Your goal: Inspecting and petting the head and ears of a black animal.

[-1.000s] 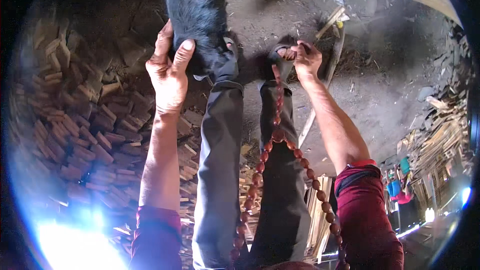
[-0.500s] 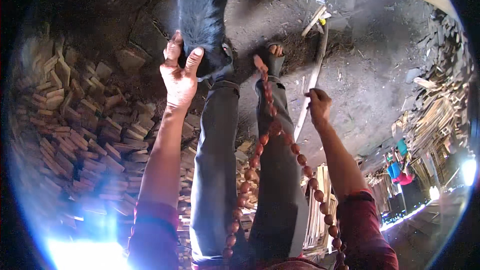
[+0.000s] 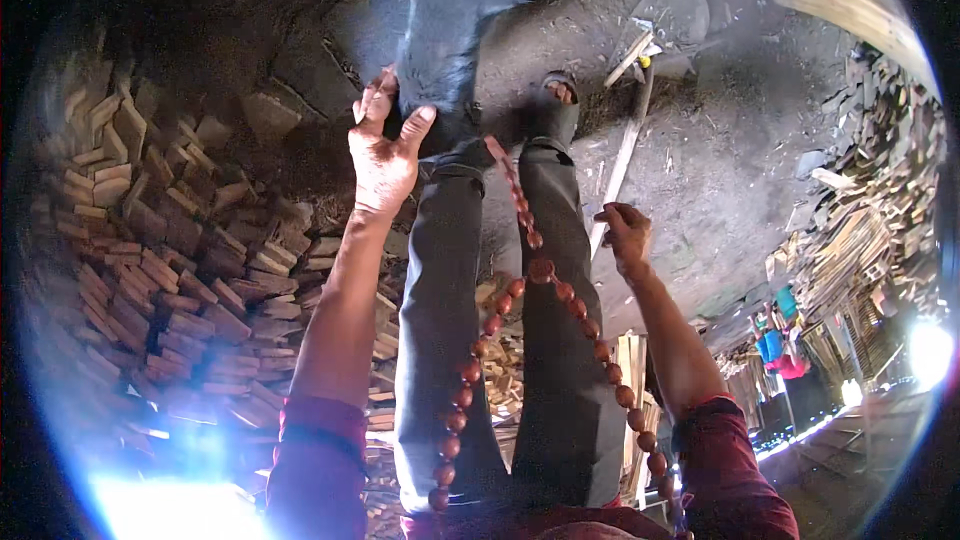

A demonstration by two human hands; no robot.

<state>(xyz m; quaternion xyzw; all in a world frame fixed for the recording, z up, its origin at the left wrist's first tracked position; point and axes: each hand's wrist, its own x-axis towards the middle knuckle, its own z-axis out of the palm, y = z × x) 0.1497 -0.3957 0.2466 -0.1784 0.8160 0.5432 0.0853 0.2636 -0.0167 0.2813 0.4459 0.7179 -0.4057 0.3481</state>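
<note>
A grey furry animal [image 3: 445,30] fills the top middle of the head view; most of its body runs out of the frame. My left hand [image 3: 388,155] has it by its lower end, thumb on one side and fingers on the other, the fingertips partly hidden by fur. My right hand [image 3: 628,238] is closed, thumb against the bent fingers; whatever it may hold cannot be made out. A long pale stick [image 3: 625,145] passes just behind its fingertips, and contact is unclear. From my neck hangs a string of large brown beads [image 3: 541,271] over my legs.
Stacked wood blocks [image 3: 200,280] cover the left side. More piled wood slats [image 3: 850,240] line the right. A round flat disc [image 3: 672,15] and short wood pieces [image 3: 628,58] lie on the dirt floor ahead. People in bright clothes [image 3: 783,350] are far off at right.
My left hand and the furry animal's lower end have shifted slightly right and down. My right hand has come a little nearer to my body. The beads have swung and steadied.
</note>
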